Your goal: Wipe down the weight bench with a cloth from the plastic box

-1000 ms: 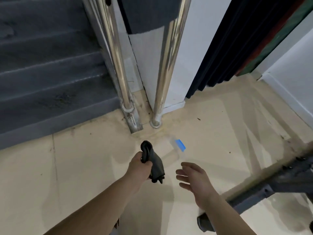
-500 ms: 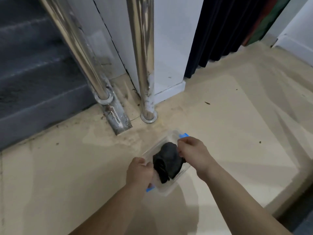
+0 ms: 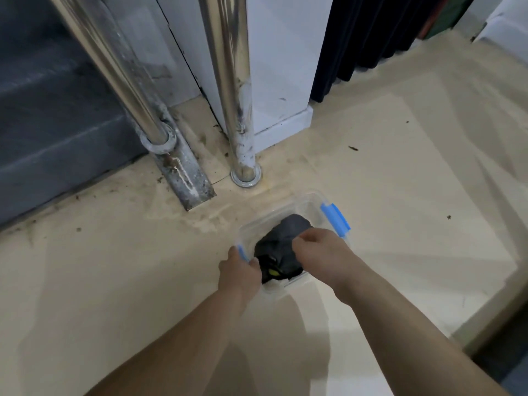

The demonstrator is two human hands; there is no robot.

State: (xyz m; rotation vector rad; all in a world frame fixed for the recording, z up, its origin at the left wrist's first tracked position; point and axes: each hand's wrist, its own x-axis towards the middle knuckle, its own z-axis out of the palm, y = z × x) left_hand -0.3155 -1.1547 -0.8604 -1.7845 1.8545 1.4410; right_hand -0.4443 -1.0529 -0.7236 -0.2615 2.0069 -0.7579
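Observation:
A clear plastic box (image 3: 307, 205) with blue clips sits on the beige floor in front of me. A dark grey cloth (image 3: 283, 238) lies bunched inside it, with a small yellow spot showing near its near end. My left hand (image 3: 238, 271) grips the box's near left rim at a blue clip. My right hand (image 3: 320, 247) reaches in from the right and pinches the top of the cloth. The weight bench is out of view.
Two chrome railing posts (image 3: 241, 110) stand on the floor just beyond the box, beside grey carpeted stairs (image 3: 57, 110). A white pillar (image 3: 283, 81) and a dark curtain (image 3: 357, 38) are behind. A dark edge (image 3: 503, 355) shows at the lower right.
A second ago my left hand held the cloth in the air. The cloth now lies in the box, my left hand has gone to the rim, my right hand pinches the cloth.

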